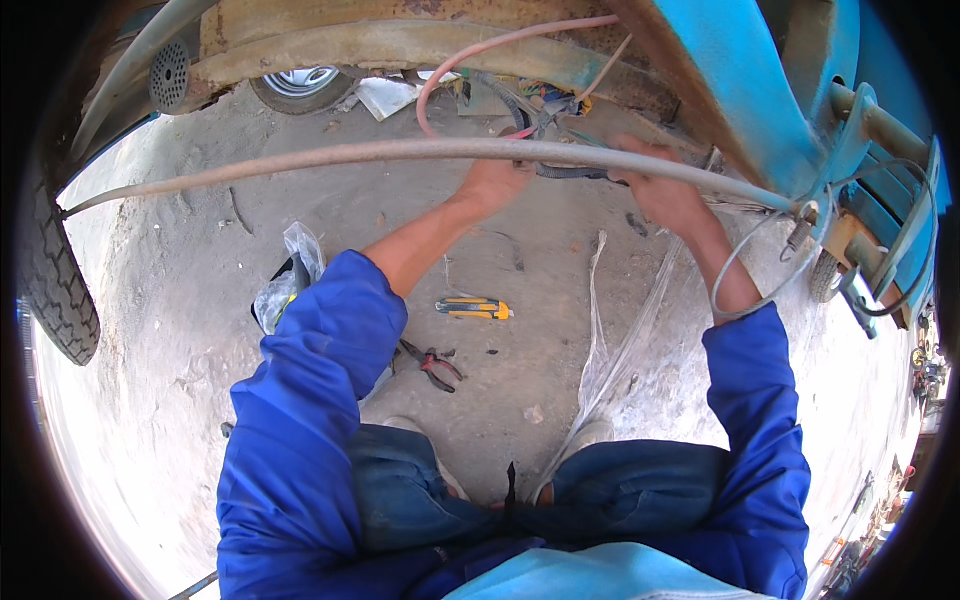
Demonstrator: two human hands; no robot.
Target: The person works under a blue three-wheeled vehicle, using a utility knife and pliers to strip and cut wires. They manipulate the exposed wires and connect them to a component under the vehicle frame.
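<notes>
Beyond the long pale metal rod (400, 150), my hands are at a black wrapped cable (575, 173) that runs between them. My left hand (497, 183) is closed on its left end, the fingertips partly hidden behind the rod. Curled round the right part of the cable is my right hand (660, 190), a little blurred, with the rod crossing in front of it. A pink-red hose (428, 100) loops down close to my left hand. Just past the rod, a tangle of loose wires (548, 108) hangs between my hands.
On the dusty ground lie a yellow utility knife (475, 308), red-and-black pliers (433, 365) and a clear plastic bag (300, 250). A blue metal frame (735, 80) rises at the right, with a wire loop (770, 295) by my right forearm. A tyre (60, 270) stands left.
</notes>
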